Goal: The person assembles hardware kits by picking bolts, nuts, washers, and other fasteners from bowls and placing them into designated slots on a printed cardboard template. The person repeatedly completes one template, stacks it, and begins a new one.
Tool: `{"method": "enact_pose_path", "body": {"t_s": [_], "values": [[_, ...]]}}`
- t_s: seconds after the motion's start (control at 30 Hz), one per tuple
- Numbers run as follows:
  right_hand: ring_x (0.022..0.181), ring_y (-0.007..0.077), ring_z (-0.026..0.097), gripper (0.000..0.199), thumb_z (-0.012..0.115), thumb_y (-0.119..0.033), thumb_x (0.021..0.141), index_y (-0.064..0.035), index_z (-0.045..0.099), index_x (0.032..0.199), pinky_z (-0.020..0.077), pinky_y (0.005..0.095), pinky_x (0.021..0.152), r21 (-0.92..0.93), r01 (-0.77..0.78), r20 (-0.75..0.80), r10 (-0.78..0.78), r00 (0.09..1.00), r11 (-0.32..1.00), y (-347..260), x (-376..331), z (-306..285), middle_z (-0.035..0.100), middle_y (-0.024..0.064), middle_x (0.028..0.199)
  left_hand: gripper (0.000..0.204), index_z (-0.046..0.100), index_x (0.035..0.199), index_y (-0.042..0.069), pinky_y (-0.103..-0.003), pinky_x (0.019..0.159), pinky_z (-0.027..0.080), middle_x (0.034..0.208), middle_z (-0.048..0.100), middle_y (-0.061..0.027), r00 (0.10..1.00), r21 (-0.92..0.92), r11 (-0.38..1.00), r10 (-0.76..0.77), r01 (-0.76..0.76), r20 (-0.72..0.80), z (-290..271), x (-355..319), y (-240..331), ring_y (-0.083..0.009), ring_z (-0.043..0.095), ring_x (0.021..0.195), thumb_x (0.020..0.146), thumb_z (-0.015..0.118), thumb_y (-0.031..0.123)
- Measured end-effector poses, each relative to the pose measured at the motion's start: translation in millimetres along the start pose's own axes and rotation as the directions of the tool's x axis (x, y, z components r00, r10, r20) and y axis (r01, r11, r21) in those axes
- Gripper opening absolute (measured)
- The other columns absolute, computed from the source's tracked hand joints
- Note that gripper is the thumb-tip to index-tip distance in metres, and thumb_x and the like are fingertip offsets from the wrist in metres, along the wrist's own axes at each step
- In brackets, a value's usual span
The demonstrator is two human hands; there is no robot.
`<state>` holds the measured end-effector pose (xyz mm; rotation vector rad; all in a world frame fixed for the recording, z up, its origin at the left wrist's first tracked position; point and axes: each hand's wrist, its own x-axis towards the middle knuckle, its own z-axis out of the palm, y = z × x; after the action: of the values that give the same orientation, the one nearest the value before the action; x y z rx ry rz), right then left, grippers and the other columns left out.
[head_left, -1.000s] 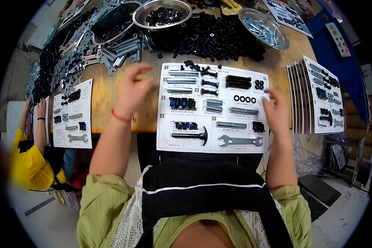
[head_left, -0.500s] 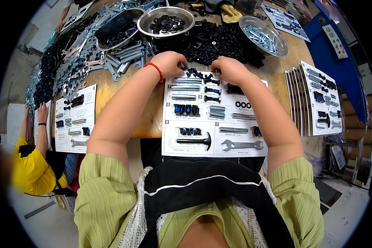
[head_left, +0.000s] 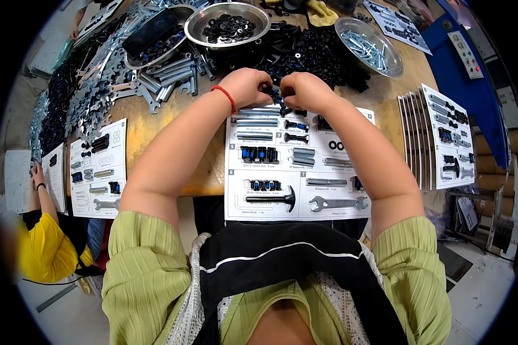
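Note:
My left hand [head_left: 248, 87], a red cord at its wrist, curls its fingers above the top edge of a white printed hardware card [head_left: 259, 214]. My right hand [head_left: 306, 91] bends close beside it, fingers pinched downward. Small black bolts with blue threads [head_left: 275, 95] lie between the two sets of fingertips, which partly hide them. Whatever each hand grips is too small to make out. The card carries silver sleeves [head_left: 256, 123], black bolts [head_left: 260, 154], black rings [head_left: 335, 146], a black T-shaped piece [head_left: 276, 198] and a silver wrench [head_left: 338, 203].
Beyond my hands lie a heap of black fasteners [head_left: 316, 54], a metal bowl of black washers [head_left: 230, 26] and a bowl of silver pins [head_left: 365, 49]. Loose wrenches [head_left: 92, 103] pile up leftward. Filled cards [head_left: 446, 138] stand at right. A co-worker in yellow [head_left: 49, 241] works at left.
My hands have come closer together over the card's top edge, the right one shifting leftward. Bolts that lay loose there are now partly covered by my fingers. The co-worker's hand has lowered.

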<state>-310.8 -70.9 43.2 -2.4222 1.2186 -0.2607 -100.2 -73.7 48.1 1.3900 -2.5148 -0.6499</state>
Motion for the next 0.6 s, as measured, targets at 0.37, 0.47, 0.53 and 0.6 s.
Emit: {"method": "enact_pose_path", "body": {"t_s": [0.37, 0.47, 0.53, 0.6], "values": [[0.094, 0.0284, 0.063, 0.018, 0.073, -0.014, 0.076, -0.0101, 0.072, 0.094, 0.0517, 0.0384, 0.083, -0.020, -0.149, -0.236, 0.140, 0.962, 0.989, -1.5, -4.7, -9.0, 0.066, 0.0083, 0.096, 0.029, 0.071, 0.099, 0.010, -0.035, 0.072, 0.052, 0.083, 0.066, -0.0071, 0.973, 0.005, 0.999, 0.045, -0.045, -0.226, 8.6, -7.9, 14.8, -0.0245, 0.063, 0.078, 0.075, 0.079, 0.025], [0.093, 0.0272, 0.064, 0.019, 0.069, -0.010, 0.075, -0.0142, 0.076, 0.093, 0.0522, 0.0379, 0.082, -0.039, -0.017, -0.071, 0.015, 0.997, 0.999, 1.0, -6.2, -8.8, 0.066, 0.0081, 0.096, 0.023, 0.073, 0.095, 0.013, -0.036, 0.076, 0.052, 0.091, 0.065, -0.0045, 0.971, 0.092, 0.981, 0.182, -0.169, -0.156, 13.4, -5.3, 7.1, -0.0243, 0.064, 0.085, 0.075, 0.078, 0.024], [0.093, 0.0269, 0.064, 0.021, 0.068, -0.009, 0.076, -0.0161, 0.077, 0.094, 0.0523, 0.0378, 0.082, -0.057, 0.017, 0.058, -0.014, 0.998, 0.998, -0.6, -3.5, -4.1, 0.066, 0.0077, 0.097, 0.021, 0.073, 0.092, 0.013, -0.036, 0.077, 0.052, 0.093, 0.066, -0.0042, 0.980, 0.126, 0.980, 0.170, -0.156, -0.107, 14.9, 0.3, 6.2, -0.0250, 0.064, 0.086, 0.075, 0.077, 0.024], [0.092, 0.0261, 0.065, 0.022, 0.069, -0.010, 0.076, -0.0195, 0.077, 0.095, 0.0524, 0.0377, 0.082, -0.033, 0.040, 0.043, -0.038, 0.998, 0.999, 2.6, -1.0, 3.7, 0.066, 0.0054, 0.098, 0.017, 0.073, 0.090, 0.012, -0.036, 0.076, 0.052, 0.092, 0.066, -0.0059, 0.987, 0.107, 0.990, 0.107, -0.094, -0.121, 13.6, 3.0, 10.0, -0.0249, 0.065, 0.085, 0.076, 0.075, 0.021]]}}
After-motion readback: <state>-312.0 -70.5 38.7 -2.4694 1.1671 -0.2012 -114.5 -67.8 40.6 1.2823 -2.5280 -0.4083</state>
